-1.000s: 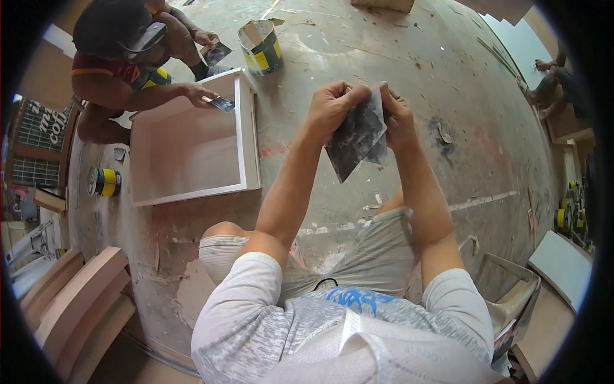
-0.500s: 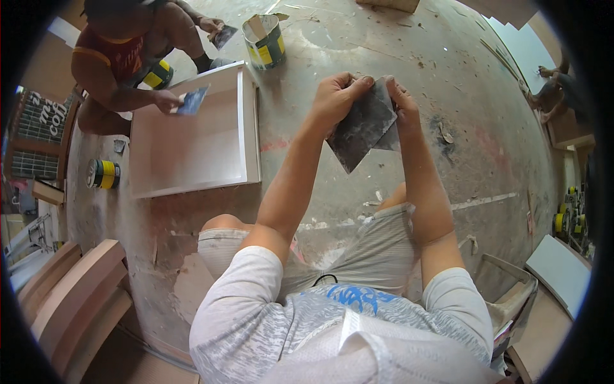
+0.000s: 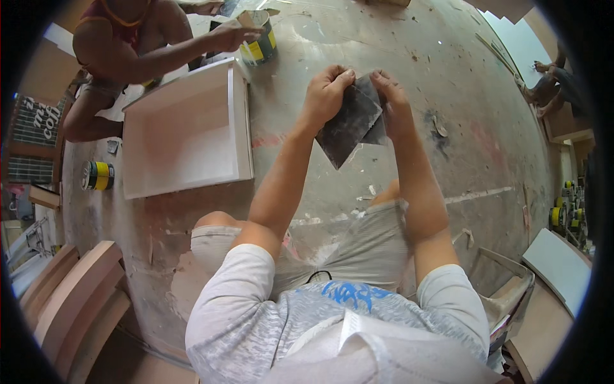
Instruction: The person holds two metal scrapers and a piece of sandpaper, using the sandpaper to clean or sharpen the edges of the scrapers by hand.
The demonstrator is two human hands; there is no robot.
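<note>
My left hand (image 3: 327, 99) pinches a dark, flat, squarish putty spreader (image 3: 347, 131) by its upper edge. One corner of it points down, and its face is smeared with pale residue. In my right hand (image 3: 394, 105) is a second dark spreader (image 3: 375, 132), partly hidden behind the first. The two plates overlap, held out in front of me above the floor, with both hands closed and near each other. Whether the plates press together I cannot tell.
Left of my arms lies an open white-edged drawer-like box (image 3: 242, 128). Beyond it a co-worker (image 3: 137, 51) reaches to a dark-and-yellow tub (image 3: 261, 46). A smaller tin (image 3: 98, 175) stands at left. Curved wooden pieces (image 3: 77, 294) are lower left; a dusty tray (image 3: 505, 275) lies lower right.
My hands have shifted slightly left with both spreaders still gripped. The co-worker has moved an arm from over the box to the tub.
</note>
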